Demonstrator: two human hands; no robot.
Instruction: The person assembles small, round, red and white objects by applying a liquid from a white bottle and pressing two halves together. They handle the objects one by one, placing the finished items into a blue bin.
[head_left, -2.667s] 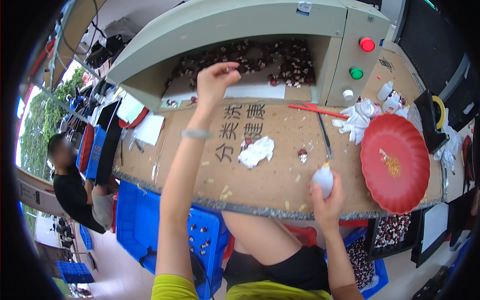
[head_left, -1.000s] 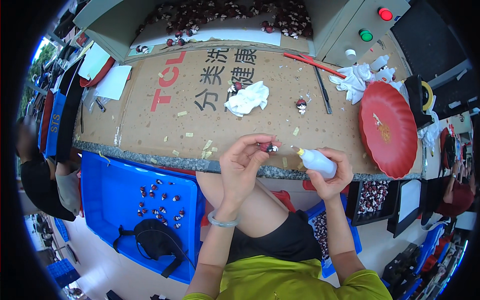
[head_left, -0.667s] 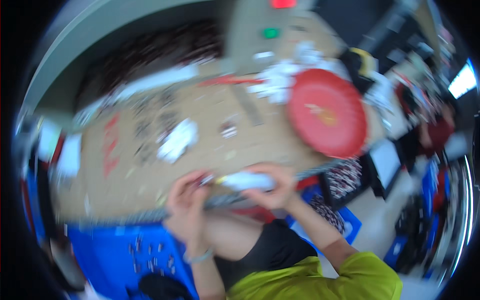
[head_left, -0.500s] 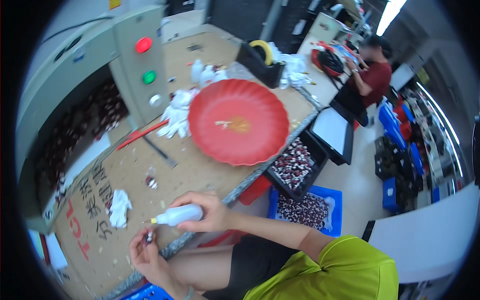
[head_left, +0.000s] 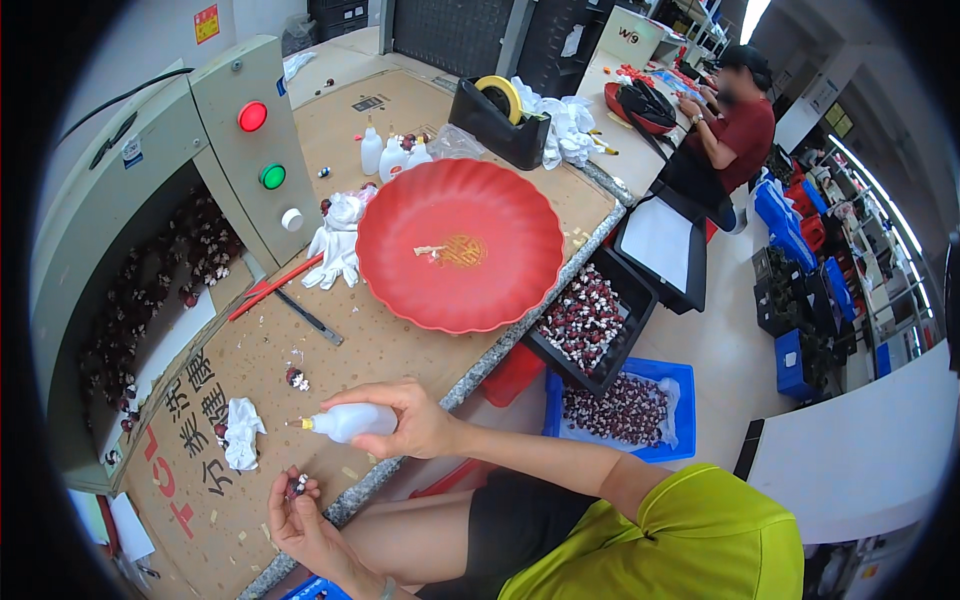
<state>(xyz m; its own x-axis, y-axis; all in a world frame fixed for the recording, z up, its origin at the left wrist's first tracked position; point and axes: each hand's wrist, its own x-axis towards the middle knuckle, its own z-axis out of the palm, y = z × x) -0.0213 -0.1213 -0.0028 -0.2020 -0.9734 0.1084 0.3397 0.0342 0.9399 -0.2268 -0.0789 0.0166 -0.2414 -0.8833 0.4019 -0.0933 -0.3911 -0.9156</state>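
Pinching figurine [head_left: 297, 486] in left hand [head_left: 303, 525], lower-left of red dish [head_left: 480, 200] | clasping bottle [head_left: 352, 423] in right hand [head_left: 415, 420] | now farther apart: likely not dispensing

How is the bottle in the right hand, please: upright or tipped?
Tipped: the bottle lies roughly sideways in the right hand, nozzle pointing left.

Head-worn left fisheye looks down across table [head_left: 484, 371] from close above.

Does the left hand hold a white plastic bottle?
No, the left hand holds a small maroon-and-white figurine; the right hand grips the bottle.
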